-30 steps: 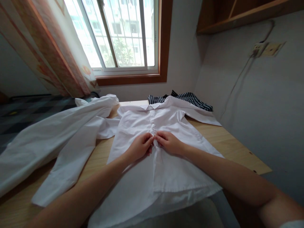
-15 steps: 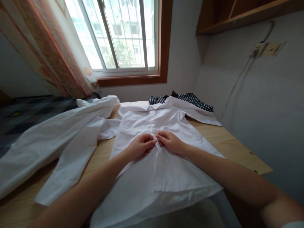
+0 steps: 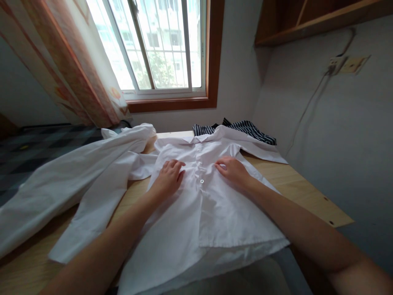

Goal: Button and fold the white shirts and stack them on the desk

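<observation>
A white button-up shirt [image 3: 172, 229] lies front up on the wooden table, its collar toward the window and its hem toward me. One button [image 3: 202, 181] shows on the front placket below my hands. My left hand [image 3: 172, 174] rests on the left half of the shirt, open, with its fingers apart. On the other side of the placket, the fingers of my right hand [image 3: 230, 168] are drawn together on the shirt cloth, with small creases around the fingertips.
Another white garment [image 3: 76, 164] sprawls over the table's left side. A black-and-white striped garment [image 3: 253, 130] lies behind the shirt. The table [image 3: 307, 192] ends in a corner at right. Beyond are a window [image 3: 159, 49], a curtain [image 3: 70, 61] and a wall shelf [image 3: 307, 32].
My hands have come off the middle of the placket and moved apart, slightly farther from me. The left fingers have opened, and the button between them is now exposed.
</observation>
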The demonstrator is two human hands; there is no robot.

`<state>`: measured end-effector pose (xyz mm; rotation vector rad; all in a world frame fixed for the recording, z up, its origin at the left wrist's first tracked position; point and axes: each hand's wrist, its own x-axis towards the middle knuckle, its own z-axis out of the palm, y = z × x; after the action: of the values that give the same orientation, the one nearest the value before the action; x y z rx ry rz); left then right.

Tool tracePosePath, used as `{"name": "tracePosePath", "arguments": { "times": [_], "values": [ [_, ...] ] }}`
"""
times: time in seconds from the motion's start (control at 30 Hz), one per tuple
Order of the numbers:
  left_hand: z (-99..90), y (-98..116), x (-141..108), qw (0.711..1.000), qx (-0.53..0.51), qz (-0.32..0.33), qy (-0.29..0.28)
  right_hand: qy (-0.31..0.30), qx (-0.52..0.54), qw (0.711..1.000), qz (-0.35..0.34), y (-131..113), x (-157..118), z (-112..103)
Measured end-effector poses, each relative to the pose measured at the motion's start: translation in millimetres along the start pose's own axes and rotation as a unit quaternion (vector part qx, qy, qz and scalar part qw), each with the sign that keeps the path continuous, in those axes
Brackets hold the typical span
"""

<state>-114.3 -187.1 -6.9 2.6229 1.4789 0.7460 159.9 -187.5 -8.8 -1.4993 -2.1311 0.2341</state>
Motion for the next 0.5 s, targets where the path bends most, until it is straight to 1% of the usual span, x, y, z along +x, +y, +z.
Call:
{"name": "tracePosePath", "arguments": {
  "times": [0.03, 0.1, 0.2, 0.27, 0.33, 0.4, 0.5],
  "values": [
    [4.2, -4.4, -1.1, 1.000, 0.023, -0.009, -0.011, -0.014, -0.016, 1.000, 0.004, 5.9, 2.1, -0.5],
    [12.9, -7.2, -3.4, 0.995, 0.060, -0.046, -0.059, -0.061, -0.044, 0.997, 0.009, 14.8, 4.0, 1.5],
    [19.8, 1.6, -5.4, 0.981, 0.104, -0.104, -0.130, -0.129, -0.085, 0.988, 0.033, 19.7, 0.7, 7.2],
    [18.1, 9.8, -6.4, 0.974, 0.117, -0.116, -0.153, -0.156, -0.100, 0.982, 0.046, 20.3, -5.3, 8.2],
    [12.5, 15.1, -9.4, 0.973, 0.117, -0.098, -0.172, -0.176, -0.106, 0.978, 0.040, 22.2, -13.9, 5.7],
    [4.5, 15.9, -15.8, 0.973, 0.111, -0.060, -0.193, -0.185, -0.110, 0.976, 0.028, 26.5, -25.3, 1.5],
    [-8.0, 11.0, -31.2, 0.970, 0.103, 0.004, -0.218, -0.166, -0.117, 0.979, 0.007, 36.4, -45.1, -2.7]
  ]
}}
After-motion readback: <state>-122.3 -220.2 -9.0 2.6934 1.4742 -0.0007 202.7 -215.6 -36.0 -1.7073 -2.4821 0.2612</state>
